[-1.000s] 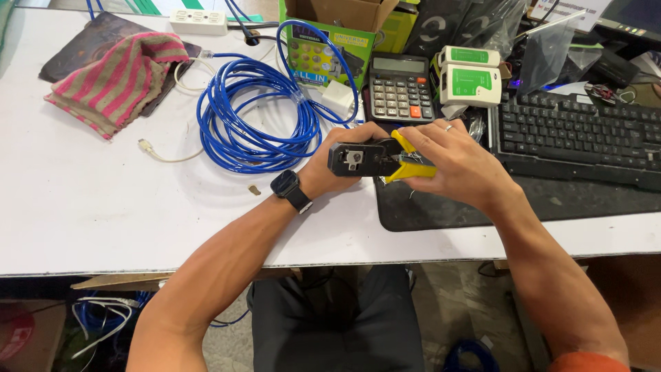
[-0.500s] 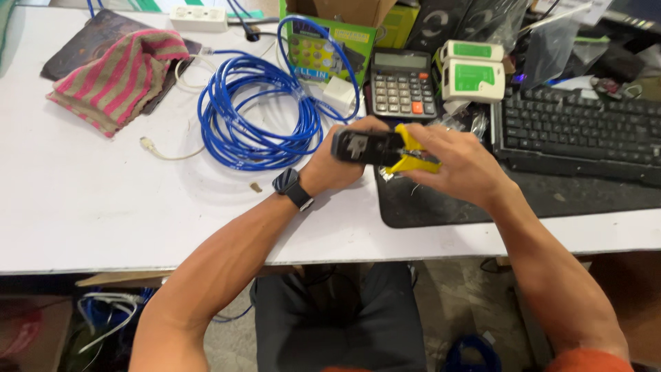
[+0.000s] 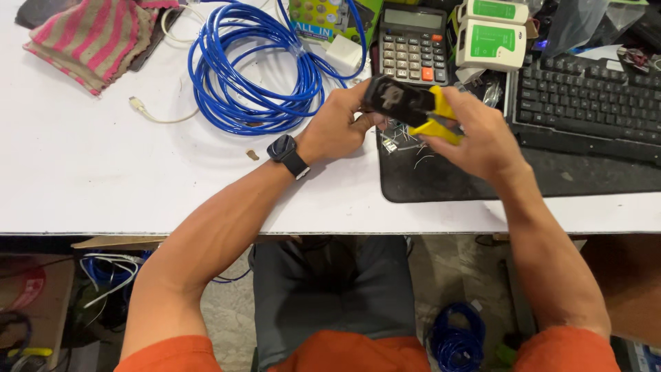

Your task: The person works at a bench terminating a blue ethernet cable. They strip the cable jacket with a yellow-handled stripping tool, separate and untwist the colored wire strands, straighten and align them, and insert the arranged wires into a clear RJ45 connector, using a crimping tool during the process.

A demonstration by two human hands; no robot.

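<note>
Hands met above the black mat (image 3: 482, 180): our left hand (image 3: 337, 127) and right hand (image 3: 475, 134) had fingers wrapped around a crimping tool (image 3: 412, 108), black-headed with yellow handles, held just before the calculator (image 3: 412, 43).

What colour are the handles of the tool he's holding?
Yellow handles on a black crimping tool, in the head view.

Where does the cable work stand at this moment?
Looks done: cut wire scraps lie on the black mat. In hand: both the left hand and right hand grip a black-and-yellow crimping tool. Left: the blue cable coil and green-white tester lie untouched.
</note>
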